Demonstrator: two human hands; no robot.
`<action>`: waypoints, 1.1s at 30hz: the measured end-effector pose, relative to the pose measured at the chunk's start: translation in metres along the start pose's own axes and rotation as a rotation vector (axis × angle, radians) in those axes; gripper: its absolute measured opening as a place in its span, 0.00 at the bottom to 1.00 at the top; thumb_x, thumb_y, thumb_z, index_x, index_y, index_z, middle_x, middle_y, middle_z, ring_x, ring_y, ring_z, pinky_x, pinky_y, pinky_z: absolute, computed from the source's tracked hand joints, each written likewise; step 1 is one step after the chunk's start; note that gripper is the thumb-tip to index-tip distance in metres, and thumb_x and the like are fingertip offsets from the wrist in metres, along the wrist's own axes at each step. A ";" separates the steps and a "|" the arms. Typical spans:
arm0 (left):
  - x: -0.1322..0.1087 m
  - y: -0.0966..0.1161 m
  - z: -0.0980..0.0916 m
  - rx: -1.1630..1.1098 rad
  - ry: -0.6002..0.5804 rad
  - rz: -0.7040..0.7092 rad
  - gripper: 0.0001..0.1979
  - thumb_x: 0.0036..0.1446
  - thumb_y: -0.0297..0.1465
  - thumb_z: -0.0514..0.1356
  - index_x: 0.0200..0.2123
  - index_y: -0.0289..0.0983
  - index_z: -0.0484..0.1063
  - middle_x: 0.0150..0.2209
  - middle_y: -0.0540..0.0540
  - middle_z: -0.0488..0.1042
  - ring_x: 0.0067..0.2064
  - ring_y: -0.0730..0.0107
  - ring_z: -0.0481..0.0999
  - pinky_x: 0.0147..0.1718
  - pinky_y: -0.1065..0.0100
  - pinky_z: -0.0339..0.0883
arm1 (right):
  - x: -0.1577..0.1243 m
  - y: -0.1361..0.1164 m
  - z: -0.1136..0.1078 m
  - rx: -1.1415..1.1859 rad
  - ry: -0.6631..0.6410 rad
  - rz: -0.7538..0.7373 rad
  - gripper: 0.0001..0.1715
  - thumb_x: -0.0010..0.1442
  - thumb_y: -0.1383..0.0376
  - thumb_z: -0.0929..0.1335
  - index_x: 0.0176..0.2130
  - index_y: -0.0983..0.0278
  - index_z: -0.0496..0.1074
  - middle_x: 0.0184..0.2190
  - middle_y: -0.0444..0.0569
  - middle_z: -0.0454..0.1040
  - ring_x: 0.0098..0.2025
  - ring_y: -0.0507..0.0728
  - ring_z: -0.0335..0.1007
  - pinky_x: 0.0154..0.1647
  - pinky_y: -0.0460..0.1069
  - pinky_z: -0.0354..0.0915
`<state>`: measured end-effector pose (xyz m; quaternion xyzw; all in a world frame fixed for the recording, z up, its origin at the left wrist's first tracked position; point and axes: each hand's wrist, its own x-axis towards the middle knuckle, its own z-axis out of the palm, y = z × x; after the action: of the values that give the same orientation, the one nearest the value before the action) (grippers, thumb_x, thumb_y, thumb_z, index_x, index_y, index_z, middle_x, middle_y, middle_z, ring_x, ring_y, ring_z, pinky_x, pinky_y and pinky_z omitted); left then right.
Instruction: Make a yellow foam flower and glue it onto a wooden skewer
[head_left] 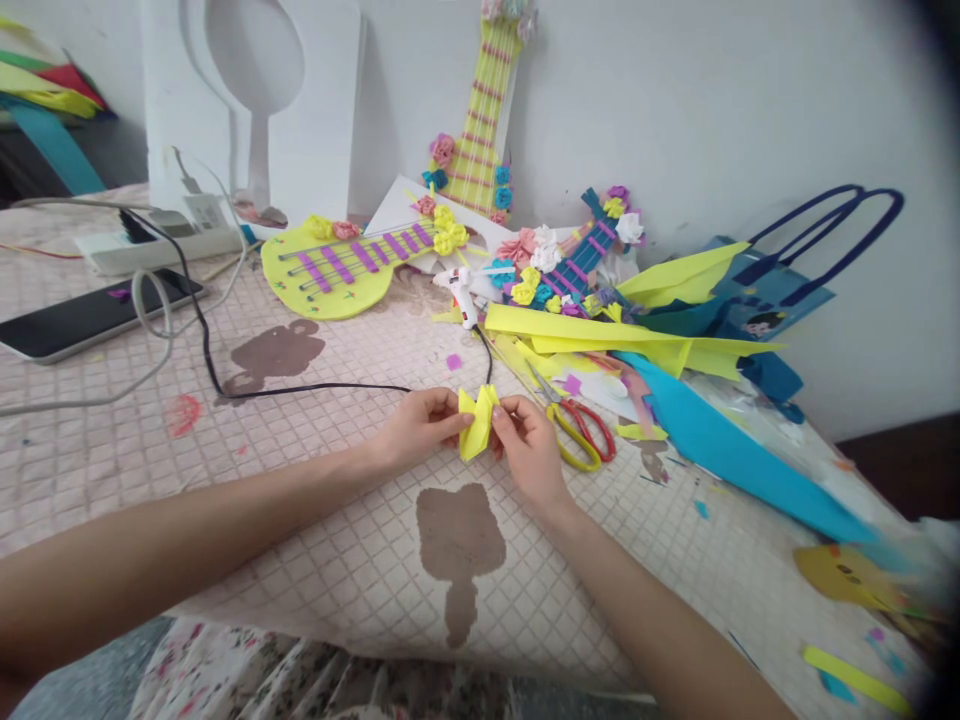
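Note:
A small folded piece of yellow crepe paper (477, 424) is held up between my two hands, above the patterned tablecloth. My left hand (424, 428) pinches its left side between thumb and fingers. On the other side, my right hand (529, 450) grips the paper's right edge, its fingers partly hidden behind it. Just right of my right hand lie scissors (576, 432) with one yellow and one red handle. Beyond the hands, a white glue gun (460, 296) rests with its black cord running toward me.
Paper guitars stand behind: a yellow one (330, 270), a tall yellow one (480, 130) and a blue one (585, 262). Yellow strips (615, 332) and a blue strip (735, 450) lie right, near a blue bag (780, 300). At left are a phone (97, 312) and a power strip (161, 245).

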<state>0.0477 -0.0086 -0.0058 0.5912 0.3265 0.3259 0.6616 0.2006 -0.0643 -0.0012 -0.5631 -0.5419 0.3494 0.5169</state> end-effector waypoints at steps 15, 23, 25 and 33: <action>-0.002 -0.006 -0.001 0.091 -0.060 0.060 0.14 0.51 0.38 0.62 0.26 0.34 0.64 0.25 0.51 0.69 0.27 0.75 0.71 0.27 0.73 0.66 | 0.000 0.007 0.002 0.096 -0.075 0.100 0.14 0.55 0.54 0.67 0.30 0.62 0.66 0.22 0.40 0.65 0.21 0.48 0.60 0.19 0.44 0.59; 0.000 -0.001 -0.002 0.012 0.000 -0.032 0.13 0.50 0.37 0.63 0.28 0.33 0.66 0.25 0.51 0.70 0.27 0.77 0.70 0.28 0.73 0.66 | 0.008 0.001 -0.005 0.355 0.135 0.083 0.12 0.54 0.57 0.69 0.30 0.62 0.66 0.20 0.37 0.63 0.18 0.45 0.56 0.17 0.42 0.56; 0.000 0.000 -0.002 0.018 0.010 -0.039 0.13 0.49 0.37 0.62 0.27 0.33 0.65 0.24 0.51 0.69 0.26 0.77 0.69 0.27 0.74 0.66 | 0.008 -0.003 -0.007 0.369 0.105 0.065 0.11 0.54 0.57 0.69 0.31 0.61 0.66 0.20 0.37 0.63 0.18 0.45 0.56 0.17 0.42 0.56; 0.000 -0.003 -0.002 0.086 -0.021 -0.001 0.12 0.50 0.37 0.61 0.26 0.33 0.65 0.23 0.51 0.69 0.25 0.77 0.69 0.26 0.74 0.65 | -0.002 0.002 0.004 0.133 -0.099 0.075 0.13 0.55 0.56 0.69 0.32 0.61 0.65 0.23 0.38 0.65 0.19 0.46 0.57 0.16 0.42 0.56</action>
<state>0.0462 -0.0081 -0.0090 0.6221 0.3337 0.3051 0.6392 0.1966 -0.0652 -0.0043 -0.5295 -0.5210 0.4311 0.5123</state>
